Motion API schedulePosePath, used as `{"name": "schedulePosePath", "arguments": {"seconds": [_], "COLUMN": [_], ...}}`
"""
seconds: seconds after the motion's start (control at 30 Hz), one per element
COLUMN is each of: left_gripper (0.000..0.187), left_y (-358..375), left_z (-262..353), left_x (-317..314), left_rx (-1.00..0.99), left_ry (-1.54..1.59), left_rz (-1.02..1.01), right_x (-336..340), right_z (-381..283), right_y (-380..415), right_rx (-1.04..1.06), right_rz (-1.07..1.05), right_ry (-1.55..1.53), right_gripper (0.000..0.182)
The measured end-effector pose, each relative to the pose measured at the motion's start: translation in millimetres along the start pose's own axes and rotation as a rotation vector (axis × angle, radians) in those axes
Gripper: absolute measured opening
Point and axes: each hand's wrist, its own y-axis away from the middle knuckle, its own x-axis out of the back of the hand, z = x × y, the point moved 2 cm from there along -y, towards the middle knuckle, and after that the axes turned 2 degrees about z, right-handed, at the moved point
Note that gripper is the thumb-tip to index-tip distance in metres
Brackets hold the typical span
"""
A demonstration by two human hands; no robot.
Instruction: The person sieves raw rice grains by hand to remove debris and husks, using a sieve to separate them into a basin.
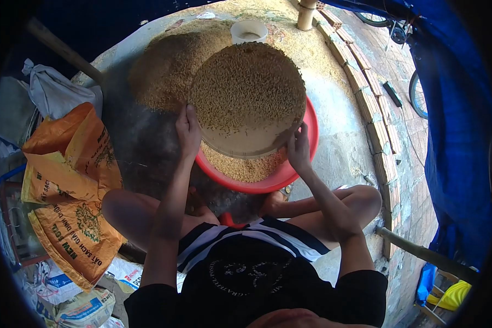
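A round sieve (238,143) is held up between my two hands, tilted, with brown unhusked-looking grain (249,87) over its upper part and a bare mesh strip nearest me. My left hand (189,131) is closed on its left rim, and my right hand (299,145) grips the lower right rim. Below it stands a red basin (257,188), partly hidden by the sieve, with paler yellowish grain (240,168) inside.
A heap of grain (167,68) lies behind the sieve, near a white tub (249,27). Orange printed sacks (74,191) and a white sack (63,90) are at left. A low brick row (369,104) and blue tarp (454,109) border the right.
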Motion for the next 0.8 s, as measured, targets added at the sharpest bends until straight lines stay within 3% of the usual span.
{"name": "schedulePosePath", "arguments": {"seconds": [0.13, 0.23, 0.37, 0.53, 0.6, 0.7, 0.77, 0.8], "left_gripper": [0.03, 0.038, 0.035, 0.028, 0.025, 0.029, 0.033, 0.033], "left_y": [30.7, 42.6, 27.1, 0.5, 3.5, 19.4, 38.1, 41.8], "left_z": [-100.6, -115.7, -79.3, 15.8, -0.3, -78.5, -99.1, -104.1], "left_x": [-15.7, -13.6, -11.6, 2.4, 1.5, -16.3, -15.0, -14.1], "left_rx": [0.07, 0.4, 0.218, 0.121, 0.084, -0.027, 0.215, 0.216], "left_ry": [-0.252, -0.494, -0.396, -0.116, -0.076, -0.157, -0.43, -0.436], "left_rz": [0.022, -0.233, -0.097, -0.021, 0.009, 0.017, -0.092, -0.095], "right_x": [-15.0, -11.8, -6.8, 6.9, 1.7, -12.6, -11.3, -12.3], "right_z": [87.0, 104.4, 95.4, -18.7, -0.2, 64.7, 88.5, 89.3], "right_y": [8.7, 18.4, 9.8, -1.9, -0.3, 6.2, 11.7, 14.1], "right_rx": [-0.159, -0.534, -0.342, 0.112, 0.086, -0.152, -0.255, -0.355], "right_rz": [-0.064, -0.225, -0.159, 0.088, 0.081, -0.04, -0.098, -0.152], "right_ry": [0.271, 0.307, 0.371, 0.08, 0.025, 0.297, 0.356, 0.411], "right_gripper": [0.027, 0.027, 0.028, 0.03, 0.026, 0.022, 0.022, 0.023]}}
